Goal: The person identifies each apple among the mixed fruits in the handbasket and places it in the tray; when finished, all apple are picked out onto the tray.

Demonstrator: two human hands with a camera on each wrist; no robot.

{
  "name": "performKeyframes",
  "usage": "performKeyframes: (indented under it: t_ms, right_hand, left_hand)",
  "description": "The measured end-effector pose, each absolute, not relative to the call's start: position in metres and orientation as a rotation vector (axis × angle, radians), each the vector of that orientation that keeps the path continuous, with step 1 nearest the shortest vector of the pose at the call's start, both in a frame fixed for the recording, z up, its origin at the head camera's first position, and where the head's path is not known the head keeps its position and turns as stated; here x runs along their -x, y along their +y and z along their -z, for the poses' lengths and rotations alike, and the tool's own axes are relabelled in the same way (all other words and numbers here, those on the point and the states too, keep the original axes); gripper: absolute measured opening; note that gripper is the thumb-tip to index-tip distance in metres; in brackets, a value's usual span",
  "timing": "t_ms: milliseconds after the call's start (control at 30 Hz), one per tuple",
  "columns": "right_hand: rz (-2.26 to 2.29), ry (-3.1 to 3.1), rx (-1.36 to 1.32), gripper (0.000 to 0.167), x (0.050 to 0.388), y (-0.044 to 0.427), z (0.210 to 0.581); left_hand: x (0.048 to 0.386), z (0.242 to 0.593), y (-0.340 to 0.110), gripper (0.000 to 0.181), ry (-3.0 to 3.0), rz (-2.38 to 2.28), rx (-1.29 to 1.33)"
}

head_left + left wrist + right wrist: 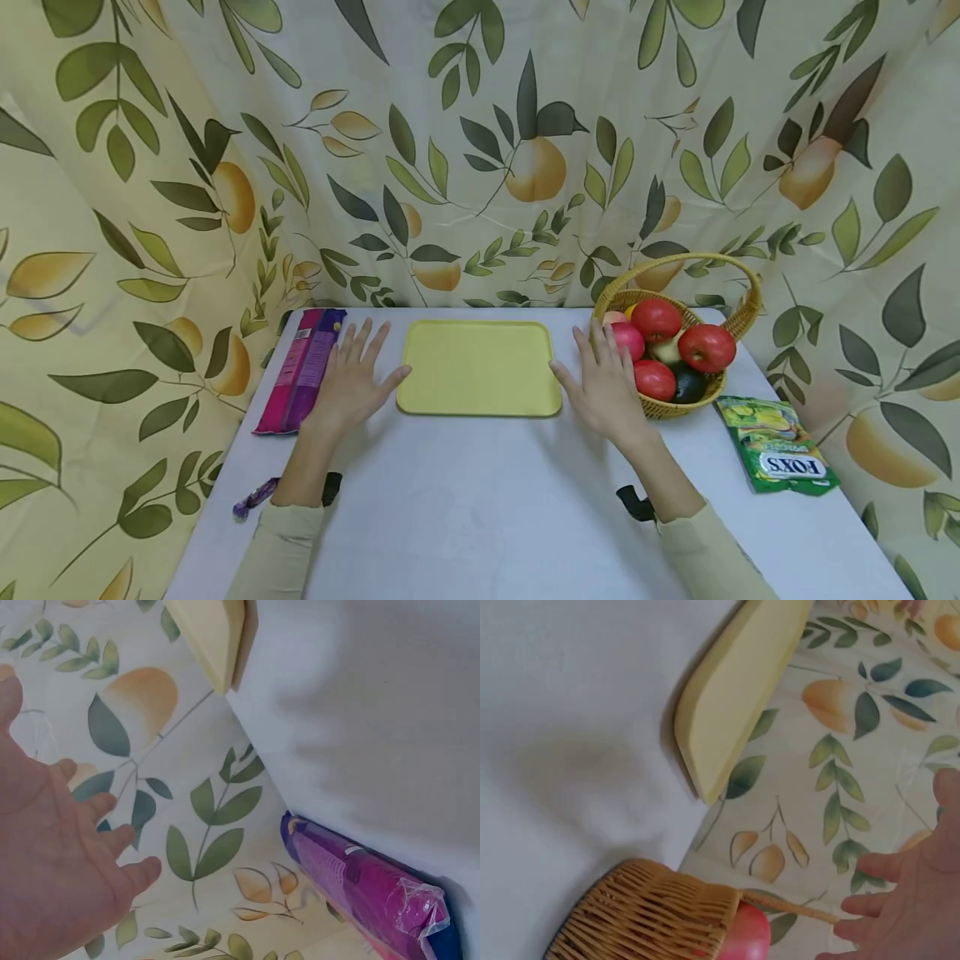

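Note:
A yellow tray (478, 368) lies at the table's back, between the two hands. My left hand (351, 385), fingers spread, is held above the table, between the tray and a pink and purple packet (303, 371). On the tray's other side my right hand (606, 385) is also spread, near a wicker basket (672, 408) of red and dark produce. Neither hand holds anything. In the left wrist view the left hand (67, 855) is apart from the packet (360, 881); in the right wrist view the right hand (907, 892) overlaps the end of the basket's handle.
A green FOX'S packet (780, 446) lies at the right edge of the table, beside the basket. At the left, a small purple wrapped item (255, 498) rests near the left forearm. A patterned curtain (480, 167) hangs behind the white table (480, 517).

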State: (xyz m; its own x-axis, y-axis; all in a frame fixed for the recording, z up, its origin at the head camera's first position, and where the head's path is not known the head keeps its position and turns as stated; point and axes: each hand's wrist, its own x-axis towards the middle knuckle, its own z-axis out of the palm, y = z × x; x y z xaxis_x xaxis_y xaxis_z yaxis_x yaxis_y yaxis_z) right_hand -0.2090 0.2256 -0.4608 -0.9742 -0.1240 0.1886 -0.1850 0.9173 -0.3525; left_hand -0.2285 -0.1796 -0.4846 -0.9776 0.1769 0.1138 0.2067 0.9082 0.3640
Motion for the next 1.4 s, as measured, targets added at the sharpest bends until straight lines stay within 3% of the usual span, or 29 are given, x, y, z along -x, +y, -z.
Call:
performKeyframes:
  t_ms: [467,633,867,1067,1400]
  right_hand:
    - [-0.876,-2.8,-0.187,0.081,0.21,0.258,0.437]
    - [-0.874,-2.717,-0.111,0.076,0.208,0.268,0.43]
    - [-0.9,-2.49,-0.03,0.052,0.21,0.283,0.42]
    - [-0.999,-2.402,0.082,0.053,0.207,0.31,0.41]
    - [-1.152,-2.311,0.257,0.049,0.211,0.352,0.406]
  left_hand:
    - [0.247,0.489,-0.178,0.085,-2.918,0.764,0.319]
    - [0.259,0.496,-0.176,0.079,-2.829,0.97,0.294]
    - [0.277,0.511,-0.175,0.077,-2.685,1.307,0.199]
    - [0.292,0.522,-0.17,0.077,-2.532,1.723,0.188]
    - [0.311,0.539,-0.167,0.069,-1.95,2.46,-0.216]
